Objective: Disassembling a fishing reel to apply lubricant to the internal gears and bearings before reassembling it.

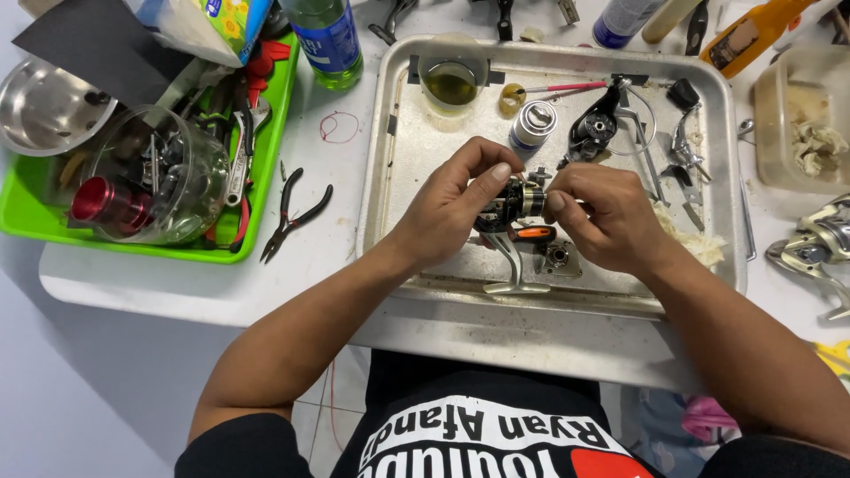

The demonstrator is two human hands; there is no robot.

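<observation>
Fishing reel body, black with a silver stem, sits above the metal tray on the white worktop, held between both hands. Left hand has its grip closed around the reel's left side, and right hand pinches its right end. An orange-handled tool lies just beneath, and black pliers rest left of the tray.

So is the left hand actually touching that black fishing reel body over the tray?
Touching. The head view shows the left hand with fingers curled around the black reel body, thumb pressed on top, no gap.
</observation>
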